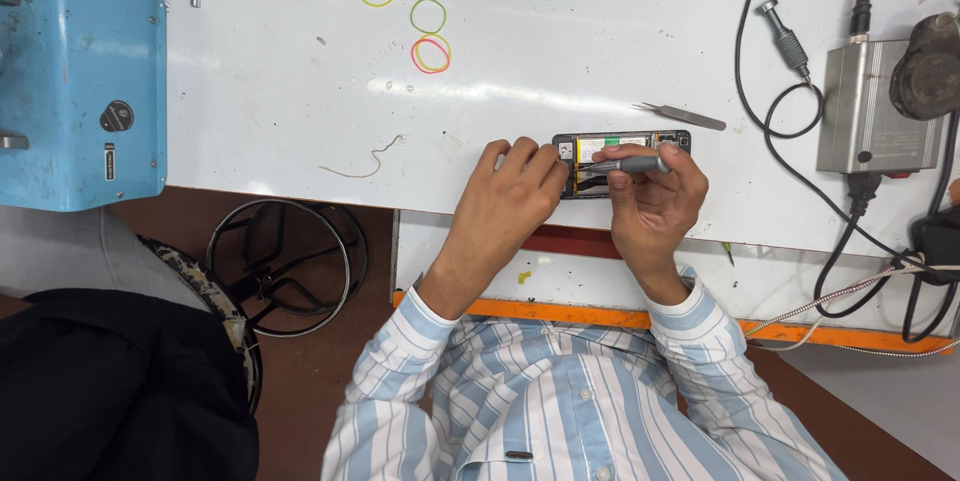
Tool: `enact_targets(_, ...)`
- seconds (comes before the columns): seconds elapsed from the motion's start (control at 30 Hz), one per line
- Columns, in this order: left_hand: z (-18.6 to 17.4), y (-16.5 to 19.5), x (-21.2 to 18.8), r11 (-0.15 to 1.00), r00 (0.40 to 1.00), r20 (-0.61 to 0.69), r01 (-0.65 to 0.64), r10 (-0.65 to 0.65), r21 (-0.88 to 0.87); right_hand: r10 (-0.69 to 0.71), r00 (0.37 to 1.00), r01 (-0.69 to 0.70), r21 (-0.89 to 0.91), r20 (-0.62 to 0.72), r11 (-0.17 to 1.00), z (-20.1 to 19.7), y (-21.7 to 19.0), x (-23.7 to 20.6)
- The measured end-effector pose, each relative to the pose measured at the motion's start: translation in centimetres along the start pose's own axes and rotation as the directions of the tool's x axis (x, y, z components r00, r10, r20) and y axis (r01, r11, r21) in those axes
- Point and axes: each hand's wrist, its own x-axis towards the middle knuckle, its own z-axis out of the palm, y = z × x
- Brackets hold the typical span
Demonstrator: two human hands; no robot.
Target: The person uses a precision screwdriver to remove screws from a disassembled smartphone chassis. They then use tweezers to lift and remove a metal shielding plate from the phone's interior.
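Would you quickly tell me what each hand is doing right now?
Left hand: fingers curled, pressing down on the opened phone; not gripping it.
Right hand: closed on a grey screwdriver.

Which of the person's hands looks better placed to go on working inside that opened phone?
The right hand, probably: it holds the grey screwdriver with its tip over the opened phone. The left hand only rests on the phone's left end, steadying it.
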Motion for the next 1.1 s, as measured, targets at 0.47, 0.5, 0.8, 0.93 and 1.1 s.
enact_targets(0.47, 0.6, -1.2, 1.9, 0.993, 0.989, 0.126, -0.088, 0.078, 0.075, 0.041, 0.998, -0.04, 0.024, -0.054, 0.999, 0.4, 0.2, 0.1)
enact_targets(0.5, 0.6, -1.7, 1.8, 0.998, 0.995, 0.08, -0.051, 0.053, -0.037, 0.055, 0.997, -0.054, 0.023, -0.06, 0.998, 0.4, 0.2, 0.0)
enact_targets(0.8, 2.1, -3.4, 2.1, 0.941, 0.999, 0.0, 0.041, -0.044, -0.336, 0.05, 0.995, -0.045, 0.06, -0.091, 0.997, 0.7, 0.3, -0.1)
enact_targets(0.93, 2.3, -3.5, 1.8, 0.929, 0.999, 0.006, 0.046, -0.047, -0.368, 0.058, 0.994, -0.053, 0.057, -0.094, 0.997, 0.7, 0.2, 0.0)
enact_targets(1.1, 1.7, -3.6, 1.7, 0.901, 0.997, 0.033, 0.079, -0.072, -0.426, 0.067, 0.993, -0.063, 0.042, -0.102, 0.997, 0.6, 0.0, 0.1)
